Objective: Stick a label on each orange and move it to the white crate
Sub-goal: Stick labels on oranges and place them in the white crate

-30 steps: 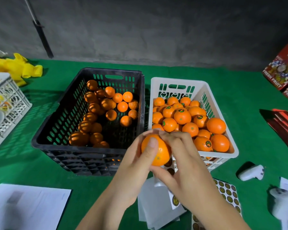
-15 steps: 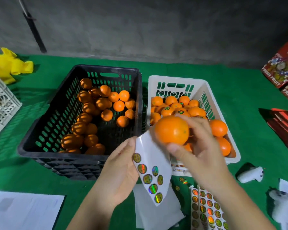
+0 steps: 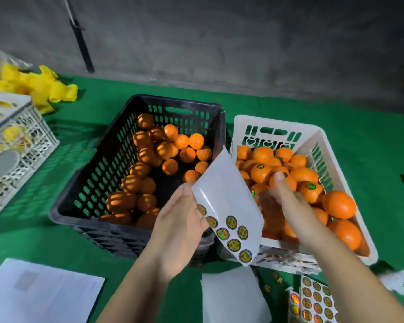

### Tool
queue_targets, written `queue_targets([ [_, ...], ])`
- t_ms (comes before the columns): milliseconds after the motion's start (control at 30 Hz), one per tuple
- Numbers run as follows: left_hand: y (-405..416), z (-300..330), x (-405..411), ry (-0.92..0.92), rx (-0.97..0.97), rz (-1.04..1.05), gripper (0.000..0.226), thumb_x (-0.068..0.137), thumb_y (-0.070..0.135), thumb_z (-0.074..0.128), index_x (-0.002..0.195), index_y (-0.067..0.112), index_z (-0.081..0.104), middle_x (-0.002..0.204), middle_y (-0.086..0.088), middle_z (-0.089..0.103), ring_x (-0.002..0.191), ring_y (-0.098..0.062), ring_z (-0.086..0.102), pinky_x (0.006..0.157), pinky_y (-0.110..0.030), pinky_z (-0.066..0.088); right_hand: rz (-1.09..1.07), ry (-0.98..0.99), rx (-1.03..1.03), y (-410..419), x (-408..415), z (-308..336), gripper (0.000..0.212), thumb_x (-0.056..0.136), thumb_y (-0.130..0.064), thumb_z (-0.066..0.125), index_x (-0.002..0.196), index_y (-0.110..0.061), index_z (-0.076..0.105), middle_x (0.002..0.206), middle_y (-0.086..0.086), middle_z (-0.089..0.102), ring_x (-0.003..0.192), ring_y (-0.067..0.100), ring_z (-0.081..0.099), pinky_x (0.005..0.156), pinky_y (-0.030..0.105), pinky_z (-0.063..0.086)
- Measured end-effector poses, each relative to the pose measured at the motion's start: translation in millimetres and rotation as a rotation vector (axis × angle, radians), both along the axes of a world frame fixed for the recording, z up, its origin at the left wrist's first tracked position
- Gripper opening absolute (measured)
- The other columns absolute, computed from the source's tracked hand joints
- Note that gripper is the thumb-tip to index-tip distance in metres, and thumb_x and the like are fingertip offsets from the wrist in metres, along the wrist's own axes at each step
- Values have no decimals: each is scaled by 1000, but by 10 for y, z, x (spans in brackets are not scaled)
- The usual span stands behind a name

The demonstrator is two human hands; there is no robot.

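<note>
The black crate (image 3: 173, 100) left of centre holds several unlabelled oranges (image 3: 163, 150). Beside it on the right, the white crate (image 3: 278, 123) is heaped with labelled oranges (image 3: 338, 205). My left hand (image 3: 180, 220) holds a white label sheet (image 3: 226, 197) upright between the two crates, with several round stickers on its lower end. My right hand (image 3: 287, 201) is blurred over the oranges inside the white crate, fingers stretched out and holding nothing.
On the green table, a white lattice crate (image 3: 16, 145) and yellow cloth (image 3: 44, 89) sit at the left. A paper sheet (image 3: 40, 292) lies front left, a blank backing sheet (image 3: 233, 297) and a second sticker sheet (image 3: 313, 301) in front. A dark pole (image 3: 82, 43) leans on the wall.
My right hand carried the orange over the white crate and let it go there. My left hand lifted the label sheet higher between the crates.
</note>
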State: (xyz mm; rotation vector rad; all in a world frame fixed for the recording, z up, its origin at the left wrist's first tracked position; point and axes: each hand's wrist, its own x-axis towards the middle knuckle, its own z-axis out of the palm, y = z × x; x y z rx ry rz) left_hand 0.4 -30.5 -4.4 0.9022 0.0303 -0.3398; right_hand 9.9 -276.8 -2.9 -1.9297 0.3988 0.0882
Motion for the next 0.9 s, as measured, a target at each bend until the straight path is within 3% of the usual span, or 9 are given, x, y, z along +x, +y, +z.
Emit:
queue_targets([
  [67, 8, 9, 160, -4, 65, 57, 36, 118, 26, 32, 126, 6, 61, 123, -11, 74, 109, -25, 69, 86, -37, 56, 112, 162, 432, 209, -145, -87, 93, 83, -95, 34, 107, -19, 82, 100, 6, 79, 88, 14, 72, 86, 37, 54],
  [167, -20, -3, 401, -18, 261, 111, 28, 117, 29, 38, 106, 14, 60, 109, -9, 71, 102, -27, 66, 89, -41, 55, 137, 22, 733, 309, -187, -239, 53, 95, -49, 59, 137, -18, 68, 134, 9, 71, 119, 25, 71, 95, 43, 61],
  [267, -9, -87, 683, -111, 522, 99, 28, 114, 33, 42, 107, 17, 64, 103, 2, 75, 100, -20, 72, 93, -39, 59, -7, -176, 617, 335, -85, -455, 40, 92, -22, 72, 132, -21, 66, 130, 14, 72, 112, 36, 67, 93, 63, 56],
  [333, 13, -178, 942, -173, 696, 97, 27, 112, 29, 44, 104, 22, 68, 108, 4, 76, 104, -19, 72, 97, -42, 58, -139, -298, 524, 345, -13, -553, 42, 88, -21, 77, 127, -28, 63, 125, 11, 74, 104, 33, 71, 76, 48, 56],
  [433, -8, -392, 1452, -212, 1039, 155, 24, 110, 23, 43, 113, 19, 67, 120, -1, 71, 112, -25, 66, 102, -46, 53, -160, -379, 433, 348, 68, -646, 55, 92, -23, 81, 136, -41, 53, 124, 2, 75, 102, 19, 75, 69, 28, 59],
  [600, -102, -882, 2154, -522, 1975, -610, 67, 99, 31, 65, 157, 20, 33, 150, -13, 42, 138, -38, 42, 107, -51, 41, -212, -379, 233, 389, 186, -764, 75, 93, -34, 80, 149, -52, 34, 125, -27, 71, 118, -2, 67, 92, 12, 54],
  [667, -147, -1079, 2200, -459, 2059, -752, 74, 100, 28, 65, 162, 21, 24, 156, -15, 36, 140, -40, 40, 111, -54, 44, -214, -405, 136, 436, 150, -745, 74, 96, -33, 75, 154, -45, 31, 124, -36, 66, 115, -7, 66, 86, 8, 53],
  [767, -212, -1351, 2161, -411, 2137, -866, 86, 101, 14, 61, 167, 23, 7, 172, -16, 5, 146, -42, 36, 109, -53, 50, -242, -473, 42, 513, 104, -711, 62, 100, -38, 71, 148, -53, 34, 119, -37, 65, 101, -1, 68, 70, 18, 58],
  [900, -170, -1315, 2205, -410, 2117, -729, 74, 95, 24, 69, 157, 23, 29, 151, -15, 30, 127, -40, 53, 94, -47, 55, -200, -502, -30, 546, 95, -686, 54, 103, -39, 65, 150, -38, 39, 139, -26, 57, 128, -2, 57, 95, 18, 50],
])
